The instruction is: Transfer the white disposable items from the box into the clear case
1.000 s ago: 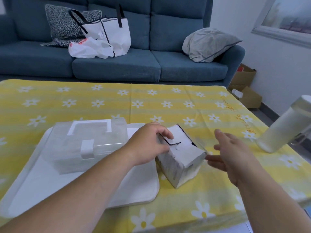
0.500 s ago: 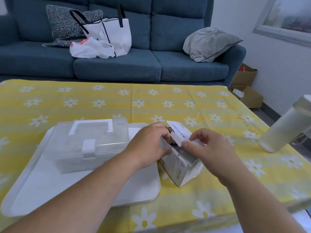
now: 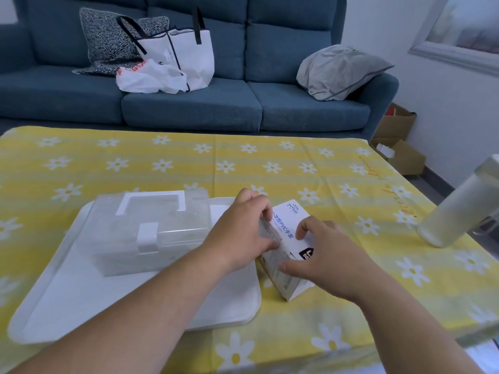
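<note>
A white cardboard glove box (image 3: pixel 286 230) with blue print lies tilted on the yellow cloth just right of the tray. My left hand (image 3: pixel 243 233) grips its left side and top edge. My right hand (image 3: pixel 321 255) holds its right and front side, thumb along the lower edge. Its printed face is turned up, and the white disposable items inside are hidden. The clear case (image 3: pixel 145 233), with a white handle and white latch, stands shut on the white tray (image 3: pixel 67 300) to the left of my hands.
A frosted water bottle (image 3: pixel 459 214) stands at the table's right edge. The table carries a yellow daisy cloth (image 3: pixel 270 163). Behind it are a blue sofa (image 3: pixel 216 103) with a white tote bag (image 3: pixel 183 58), a plastic bag and cushions. Cardboard boxes (image 3: pixel 397 147) sit on the floor at right.
My right hand came in from the right and took hold of the box. Both hands have rolled the box, so its printed face now points up instead of the flap side.
</note>
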A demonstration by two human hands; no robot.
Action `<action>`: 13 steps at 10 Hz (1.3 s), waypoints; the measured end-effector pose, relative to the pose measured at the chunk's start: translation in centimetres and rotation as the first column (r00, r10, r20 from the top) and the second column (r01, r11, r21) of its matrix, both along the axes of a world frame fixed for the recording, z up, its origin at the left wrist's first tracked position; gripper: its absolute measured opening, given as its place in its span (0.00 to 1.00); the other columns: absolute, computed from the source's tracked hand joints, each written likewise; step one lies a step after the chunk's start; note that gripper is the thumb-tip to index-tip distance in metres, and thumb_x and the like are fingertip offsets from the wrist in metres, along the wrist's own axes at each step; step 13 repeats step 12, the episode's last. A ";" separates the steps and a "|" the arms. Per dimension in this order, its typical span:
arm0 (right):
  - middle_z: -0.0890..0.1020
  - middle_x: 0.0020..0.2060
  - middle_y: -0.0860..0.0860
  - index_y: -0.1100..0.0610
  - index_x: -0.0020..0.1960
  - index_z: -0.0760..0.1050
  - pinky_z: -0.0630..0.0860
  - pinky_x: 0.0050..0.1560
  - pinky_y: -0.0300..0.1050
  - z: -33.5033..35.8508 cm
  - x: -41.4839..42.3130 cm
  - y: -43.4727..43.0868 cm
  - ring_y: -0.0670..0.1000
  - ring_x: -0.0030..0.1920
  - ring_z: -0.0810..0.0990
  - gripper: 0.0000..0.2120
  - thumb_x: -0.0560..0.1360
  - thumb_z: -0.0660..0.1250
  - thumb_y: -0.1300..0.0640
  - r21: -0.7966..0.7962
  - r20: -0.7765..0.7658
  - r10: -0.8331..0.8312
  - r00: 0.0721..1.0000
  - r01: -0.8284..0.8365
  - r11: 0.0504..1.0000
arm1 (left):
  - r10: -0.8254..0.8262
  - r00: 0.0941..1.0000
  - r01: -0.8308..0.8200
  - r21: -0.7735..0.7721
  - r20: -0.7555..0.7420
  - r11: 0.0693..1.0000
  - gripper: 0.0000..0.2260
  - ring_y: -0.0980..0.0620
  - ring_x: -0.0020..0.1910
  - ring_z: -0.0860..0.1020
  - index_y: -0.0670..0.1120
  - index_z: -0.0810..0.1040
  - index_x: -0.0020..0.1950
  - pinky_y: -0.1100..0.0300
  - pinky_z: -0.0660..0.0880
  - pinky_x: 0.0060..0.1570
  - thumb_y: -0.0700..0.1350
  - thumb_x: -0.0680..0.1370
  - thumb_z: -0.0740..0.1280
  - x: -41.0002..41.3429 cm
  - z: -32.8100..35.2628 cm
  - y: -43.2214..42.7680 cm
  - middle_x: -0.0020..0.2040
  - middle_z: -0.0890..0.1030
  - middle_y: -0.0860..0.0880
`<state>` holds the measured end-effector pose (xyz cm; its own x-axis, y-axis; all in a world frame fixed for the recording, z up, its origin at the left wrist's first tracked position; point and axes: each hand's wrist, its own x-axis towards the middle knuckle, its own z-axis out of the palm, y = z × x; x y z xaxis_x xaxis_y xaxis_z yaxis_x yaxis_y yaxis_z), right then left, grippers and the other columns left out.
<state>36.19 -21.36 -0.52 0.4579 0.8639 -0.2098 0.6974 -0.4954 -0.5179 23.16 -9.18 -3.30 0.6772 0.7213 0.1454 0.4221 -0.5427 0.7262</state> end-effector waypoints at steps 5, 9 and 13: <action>0.68 0.64 0.55 0.50 0.68 0.67 0.73 0.61 0.53 -0.8 0.0 4.6 0.60 0.60 0.73 0.27 0.71 0.68 0.45 0.016 0.218 -0.260 0.941 0.263 0.965 | 0.361 0.880 -0.397 0.060 0.308 0.916 0.13 0.53 0.52 0.78 0.50 0.74 0.51 0.53 0.76 0.55 0.41 0.72 0.74 -6.9 4.2 5.4 0.56 0.76 0.51; 0.82 0.56 0.48 0.46 0.70 0.68 0.80 0.55 0.54 -1.2 -10.4 8.5 0.53 0.54 0.82 0.35 0.66 0.64 0.34 0.027 -0.247 0.076 0.966 -0.071 0.997 | 0.512 0.716 -0.668 -0.250 -0.474 0.701 0.29 0.38 0.42 0.84 0.40 0.69 0.66 0.44 0.82 0.46 0.65 0.80 0.55 -18.8 1.6 8.1 0.51 0.80 0.39; 0.83 0.58 0.51 0.53 0.70 0.73 0.75 0.55 0.47 -0.4 -10.3 10.2 0.52 0.56 0.80 0.23 0.77 0.68 0.48 0.154 -0.208 0.007 0.978 0.026 0.988 | 0.529 0.752 -0.636 -0.221 -0.395 0.740 0.26 0.38 0.43 0.85 0.42 0.75 0.53 0.44 0.83 0.48 0.63 0.82 0.51 -21.8 1.0 8.5 0.46 0.82 0.39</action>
